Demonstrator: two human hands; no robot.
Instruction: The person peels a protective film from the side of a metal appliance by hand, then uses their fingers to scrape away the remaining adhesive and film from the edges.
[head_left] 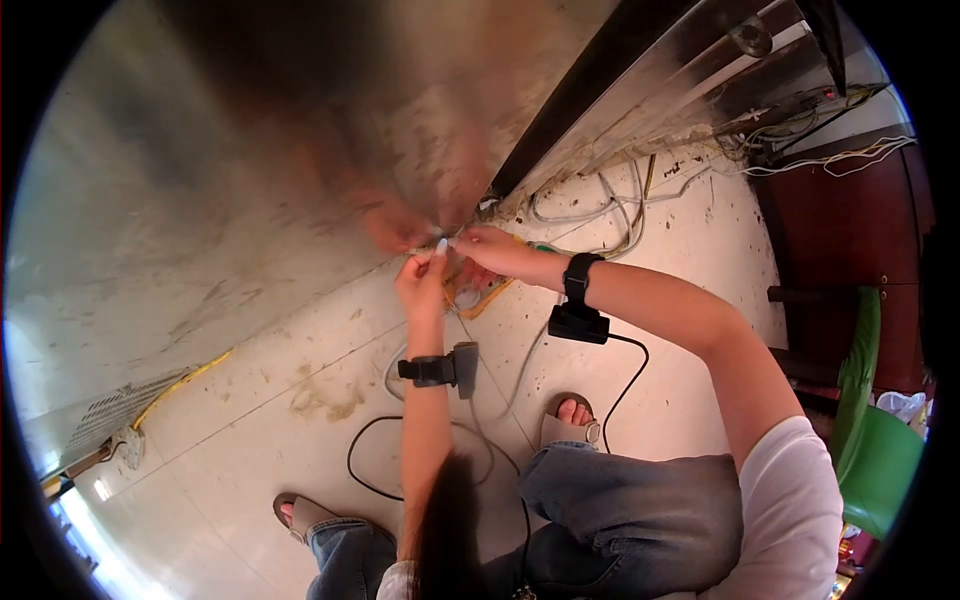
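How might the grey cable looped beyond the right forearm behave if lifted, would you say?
The grey cable would probably bend easily, given its loose curves. It looks thin, so likely light for its length. Its overlapping loops may snag.

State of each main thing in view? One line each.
Left hand: fingers bent, raised by panel's lower edge; grip unclear.
Right hand: fingertips close to left's; grip unclear.
Panel: smudged, reflective.
Straps: fastened round both wrists.
Black cable: slack.
Floor: stained.
Sandals: worn.
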